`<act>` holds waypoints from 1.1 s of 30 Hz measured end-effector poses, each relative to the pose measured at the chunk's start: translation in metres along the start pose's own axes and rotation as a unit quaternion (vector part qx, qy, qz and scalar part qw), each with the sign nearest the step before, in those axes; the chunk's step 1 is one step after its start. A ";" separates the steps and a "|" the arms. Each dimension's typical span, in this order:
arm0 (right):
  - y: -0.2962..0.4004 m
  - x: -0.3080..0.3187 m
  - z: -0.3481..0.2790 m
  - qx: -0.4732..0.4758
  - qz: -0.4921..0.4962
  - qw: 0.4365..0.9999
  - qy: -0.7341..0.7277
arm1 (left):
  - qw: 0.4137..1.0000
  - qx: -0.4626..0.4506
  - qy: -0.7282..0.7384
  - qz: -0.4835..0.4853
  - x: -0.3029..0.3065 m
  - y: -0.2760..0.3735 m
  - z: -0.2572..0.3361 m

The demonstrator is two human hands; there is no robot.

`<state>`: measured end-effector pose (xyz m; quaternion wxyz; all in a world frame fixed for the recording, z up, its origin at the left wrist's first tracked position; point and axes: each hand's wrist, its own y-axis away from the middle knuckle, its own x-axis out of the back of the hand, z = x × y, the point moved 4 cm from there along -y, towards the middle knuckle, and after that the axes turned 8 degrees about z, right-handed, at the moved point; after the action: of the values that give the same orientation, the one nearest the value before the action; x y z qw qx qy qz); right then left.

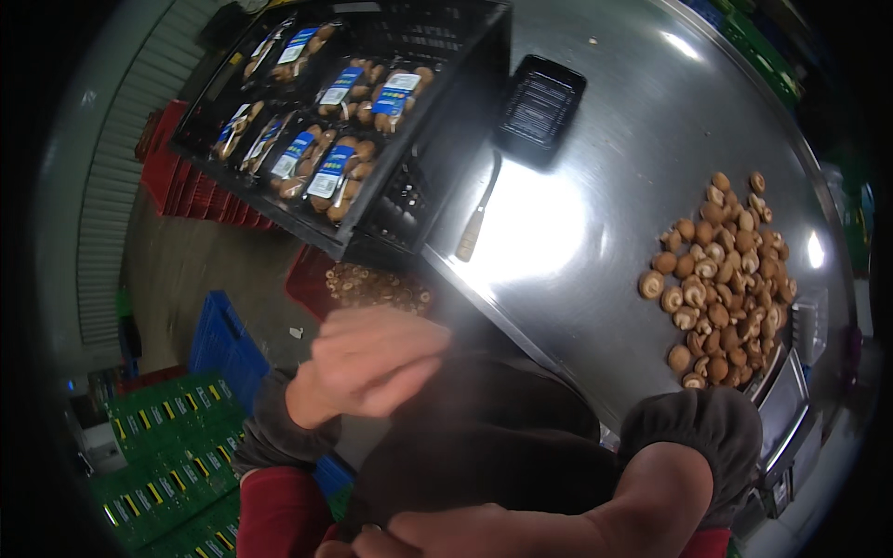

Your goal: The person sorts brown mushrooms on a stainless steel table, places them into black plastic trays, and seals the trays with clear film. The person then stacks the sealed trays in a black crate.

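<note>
My left hand (380,359) is raised in front of my dark apron (481,453), its fingers curled; whether it holds anything is hidden. My right hand (446,533) lies low against my body at the bottom edge, fingers bent, with a small pale spot at the fingertips that I cannot identify. On the steel table a knife (480,213) with a pale handle lies near the edge, below an upside-down or upright black plastic tray (543,101); which way up is unclear. A heap of brown mushrooms (725,279) covers the table's right part.
A black crate (342,244) with wrapped mushroom packs (335,171) stands at the upper left. Below it is a red crate (300,282) with mushroom pieces. Green crates (167,467), a blue crate (227,342) and red crates (164,164) stand left. A metal-topped device (781,411) is at right.
</note>
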<state>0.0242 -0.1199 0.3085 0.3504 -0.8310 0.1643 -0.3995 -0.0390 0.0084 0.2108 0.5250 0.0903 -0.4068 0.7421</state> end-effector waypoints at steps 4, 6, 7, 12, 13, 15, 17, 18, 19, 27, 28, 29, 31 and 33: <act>-0.010 -0.015 0.004 0.012 0.012 1.000 -0.010 | 0.994 -0.024 -0.107 0.027 0.056 -0.025 -0.030; -0.012 -0.028 0.001 0.018 0.037 0.999 -0.010 | 0.984 0.025 -0.167 0.051 0.083 -0.039 -0.062; -0.012 -0.031 0.000 0.018 0.063 0.998 -0.002 | 0.982 0.059 -0.168 0.066 0.096 -0.049 -0.084; -0.034 -0.015 0.021 0.020 0.061 0.998 -0.002 | 0.919 0.204 -0.330 -0.063 0.162 -0.103 -0.205; -0.037 -0.019 0.020 -0.020 0.081 0.996 -0.019 | 0.884 0.211 -0.402 -0.111 0.175 -0.111 -0.232; -0.043 -0.024 0.025 -0.042 0.113 0.993 -0.017 | 0.844 0.259 -0.451 -0.129 0.196 -0.123 -0.281; -0.046 -0.023 0.042 -0.071 0.079 0.994 -0.007 | 0.795 0.314 -0.486 -0.182 0.196 -0.141 -0.329; -0.046 -0.022 0.049 -0.112 0.028 0.993 -0.023 | 0.755 0.309 -0.552 -0.171 0.200 -0.136 -0.350; -0.046 -0.015 0.055 -0.162 -0.013 0.987 -0.017 | 0.751 0.273 -0.575 -0.176 0.187 -0.154 -0.365; 0.038 0.001 0.119 -0.457 -0.072 0.886 0.042 | 0.708 0.219 -0.635 -0.221 0.160 -0.156 -0.430; 0.049 0.000 0.121 -0.477 -0.056 0.876 0.050 | 0.712 0.220 -0.628 -0.224 0.160 -0.160 -0.423; 0.059 -0.001 0.123 -0.495 -0.041 0.866 0.057 | 0.714 0.213 -0.628 -0.223 0.163 -0.166 -0.418; 0.074 -0.006 0.129 -0.520 -0.014 0.853 0.045 | 0.715 0.205 -0.630 -0.223 0.175 -0.169 -0.402; 0.087 -0.010 0.136 -0.535 0.013 0.845 0.012 | 0.770 0.239 -0.568 -0.168 0.184 -0.170 -0.376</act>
<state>0.1241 -0.1141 0.1815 -0.1451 -0.8823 0.3678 -0.2555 0.1368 0.4209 0.1554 0.2764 0.6847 -0.4184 0.5289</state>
